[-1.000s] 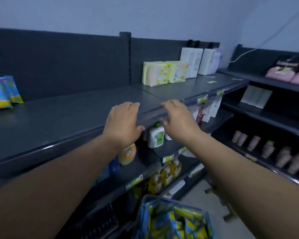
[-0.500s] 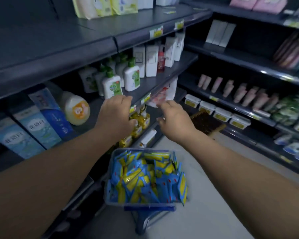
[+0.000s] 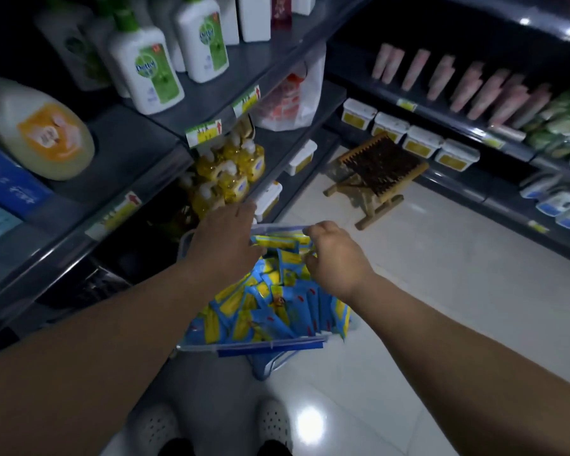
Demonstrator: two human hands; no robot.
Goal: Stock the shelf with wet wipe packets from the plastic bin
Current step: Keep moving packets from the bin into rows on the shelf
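A clear plastic bin [image 3: 270, 345] with a blue rim stands low in front of me, packed with several blue and yellow wet wipe packets [image 3: 277, 311]. My left hand [image 3: 224, 240] hovers over the bin's far left corner, fingers stretched out, its fingertips at a yellow packet [image 3: 277, 241] lying along the far rim. My right hand [image 3: 336, 258] is over the bin's far right side with fingers curled down among the packets. Whether it holds one is hidden by the hand. The dark shelf [image 3: 119, 205] runs along my left.
The left shelves hold white and green soap bottles [image 3: 145, 67], yellow bottles [image 3: 231, 172] and a large pale jug [image 3: 37, 130]. A small wooden stool [image 3: 379, 172] stands on the white tile floor beyond the bin. More stocked shelves [image 3: 474, 93] line the right. My shoes [image 3: 270, 422] are below.
My view has swung down from the top shelf to the bin. Both hands have dropped from the top shelf's edge to the packets in the bin.
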